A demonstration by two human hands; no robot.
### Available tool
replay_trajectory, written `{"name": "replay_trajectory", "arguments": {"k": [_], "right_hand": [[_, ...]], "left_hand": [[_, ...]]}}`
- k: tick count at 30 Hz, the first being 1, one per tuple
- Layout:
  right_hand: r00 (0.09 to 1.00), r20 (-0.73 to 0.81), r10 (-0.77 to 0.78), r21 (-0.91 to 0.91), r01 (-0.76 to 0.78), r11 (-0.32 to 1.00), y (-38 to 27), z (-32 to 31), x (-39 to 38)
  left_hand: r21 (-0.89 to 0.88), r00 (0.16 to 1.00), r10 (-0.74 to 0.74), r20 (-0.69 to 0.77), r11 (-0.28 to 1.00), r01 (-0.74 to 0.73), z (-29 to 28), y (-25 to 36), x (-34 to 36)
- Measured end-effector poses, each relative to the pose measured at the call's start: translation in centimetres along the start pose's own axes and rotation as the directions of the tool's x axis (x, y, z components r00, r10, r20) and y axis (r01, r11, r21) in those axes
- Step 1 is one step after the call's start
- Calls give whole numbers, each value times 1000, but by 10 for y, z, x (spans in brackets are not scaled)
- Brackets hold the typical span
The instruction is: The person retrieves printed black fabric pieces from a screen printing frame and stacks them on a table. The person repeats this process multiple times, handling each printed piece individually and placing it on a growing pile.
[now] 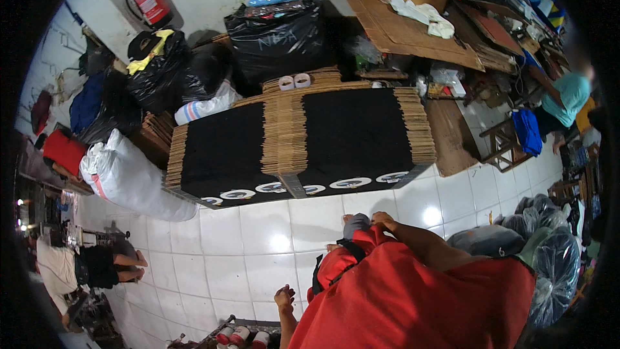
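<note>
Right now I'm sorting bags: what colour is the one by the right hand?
Red, with black straps: the bag by the right hand, seen best in the head view.

Packing storeroom: flattened carton stacks [294, 139], full black sacks [278, 35], tiled floor [258, 245].

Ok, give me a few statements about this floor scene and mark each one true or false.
1. The right hand rests on a red bag. True.
2. The left hand grips the stacked flat cardboard. False: it hangs open above the white tiled floor, holding nothing.
3. A red fire extinguisher sits by the wall. True.
4. The floor is bare wood. False: it is glossy white tile.
5. Black plastic sacks are piled behind the cardboard. True.
</note>
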State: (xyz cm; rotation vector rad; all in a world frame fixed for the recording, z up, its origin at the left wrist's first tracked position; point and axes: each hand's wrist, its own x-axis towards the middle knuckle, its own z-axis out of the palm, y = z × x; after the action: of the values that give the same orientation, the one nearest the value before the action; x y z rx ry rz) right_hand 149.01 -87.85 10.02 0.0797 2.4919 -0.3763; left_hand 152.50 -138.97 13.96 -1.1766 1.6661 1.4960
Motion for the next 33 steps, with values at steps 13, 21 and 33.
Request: {"name": "replay_trajectory", "arguments": {"k": [13,21,33], "right_hand": [[994,105,-38,-37,43,998,-99,-74,104],[973,198,-117,-113,141,984,-160,-113,184],[927,237,-292,-114,325,939,-228,-175,319]], "left_hand": [[-327,972,-231,-47,923,204,10,-92,-11],[-681,886,-463,-40,661,315,53,-78,-24],[-693,918,-268,-291,721,-9,55,71,-26]]}}
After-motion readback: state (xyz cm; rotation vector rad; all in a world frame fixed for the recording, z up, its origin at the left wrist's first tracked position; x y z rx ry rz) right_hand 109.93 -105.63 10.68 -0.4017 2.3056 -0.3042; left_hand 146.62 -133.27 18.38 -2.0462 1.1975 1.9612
